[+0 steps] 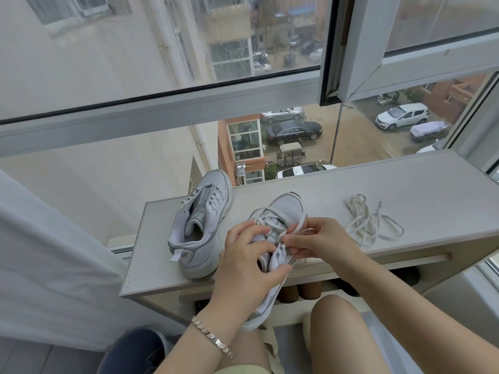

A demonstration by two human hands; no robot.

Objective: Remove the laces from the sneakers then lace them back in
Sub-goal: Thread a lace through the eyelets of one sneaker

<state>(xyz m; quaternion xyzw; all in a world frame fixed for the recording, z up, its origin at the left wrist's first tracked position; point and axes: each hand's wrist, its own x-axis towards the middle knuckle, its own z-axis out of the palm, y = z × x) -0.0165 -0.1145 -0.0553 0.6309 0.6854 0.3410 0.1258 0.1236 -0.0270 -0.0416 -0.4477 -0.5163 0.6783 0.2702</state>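
The right hand (321,238) pinches a stretch of white lace (272,215) between thumb and forefinger, just above the upper eyelets of a white sneaker (289,209); its other fingers are curled in behind. The left hand (243,255) grips the same sneaker at the collar, with the fingers curled over the tongue and the thumb pressed against the side near the opening. The two hands nearly touch over the eyelets. The lace crosses the front of this sneaker in slack loops.

The sneaker's toe lies on the white shelf top (405,190) and points toward the window, while its heel hangs past the front edge above the person's thigh. A silver bracelet (213,337) sits on the left wrist.

Just to the left, a second white sneaker (202,220) stands upright on the shelf top, its eyelets bare and its tongue open. To the right, apart from the hands, a loose lace (370,222) lies in a tangle on the shelf top. Brown shoes (297,291) stand under the shelf, and a dark blue shoe (129,349) lies on the floor at lower left.
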